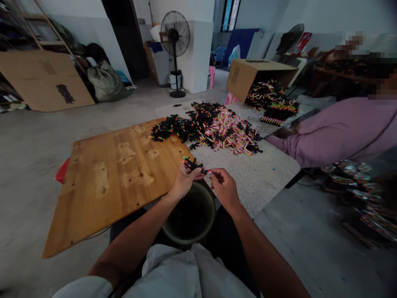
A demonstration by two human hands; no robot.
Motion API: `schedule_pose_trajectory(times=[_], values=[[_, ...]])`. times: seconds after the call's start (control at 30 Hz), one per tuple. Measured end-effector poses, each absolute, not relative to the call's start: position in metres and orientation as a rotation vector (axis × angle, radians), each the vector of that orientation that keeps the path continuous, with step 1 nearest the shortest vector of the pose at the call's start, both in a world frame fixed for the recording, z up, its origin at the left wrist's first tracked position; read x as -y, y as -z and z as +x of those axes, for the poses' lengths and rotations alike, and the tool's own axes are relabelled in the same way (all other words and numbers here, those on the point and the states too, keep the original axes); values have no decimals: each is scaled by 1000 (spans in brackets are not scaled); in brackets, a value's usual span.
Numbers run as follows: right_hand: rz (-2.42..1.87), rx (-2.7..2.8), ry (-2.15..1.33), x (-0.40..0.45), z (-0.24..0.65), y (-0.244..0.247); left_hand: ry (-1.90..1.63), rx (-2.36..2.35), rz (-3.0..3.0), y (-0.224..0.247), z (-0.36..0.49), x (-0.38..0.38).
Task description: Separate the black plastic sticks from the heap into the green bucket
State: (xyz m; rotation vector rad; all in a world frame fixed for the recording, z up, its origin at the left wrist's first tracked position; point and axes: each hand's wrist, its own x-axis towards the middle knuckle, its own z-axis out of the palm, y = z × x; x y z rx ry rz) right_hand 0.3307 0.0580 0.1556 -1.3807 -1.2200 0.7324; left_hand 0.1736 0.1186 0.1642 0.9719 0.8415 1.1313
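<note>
My left hand [183,179] is closed on black toy pieces [192,164] with green and orange tips. My right hand [223,186] pinches a small pink-and-white piece [210,171] against the end of a black piece. Both hands are over a round green bucket [211,215] between my legs, dark inside. Beyond them, a heap of black pieces [176,126] lies across the two table tops, and pink and yellow small pieces [226,130] are piled on its right part.
A wooden board [118,165] is at left, a speckled table [263,178] at right. A tipped cardboard box [243,78] spills more pieces. A person in a pink sleeve [338,128] sits at right, near wrapped packs [366,194]. A fan [175,35] stands behind.
</note>
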Motion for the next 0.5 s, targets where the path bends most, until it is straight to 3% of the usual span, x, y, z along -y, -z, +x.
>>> schedule_pose_trajectory(times=[0.13, 0.33, 0.5], values=[[-1300, 1090, -908, -62, 329, -150, -1143, -842, 1011, -166, 174, -119], [-1389, 1237, -723, -61, 331, -150, -1143, -876, 1033, -163, 172, -121], [-1312, 1160, -969, -65, 337, -150, -1147, -897, 1026, -159, 173, -120]])
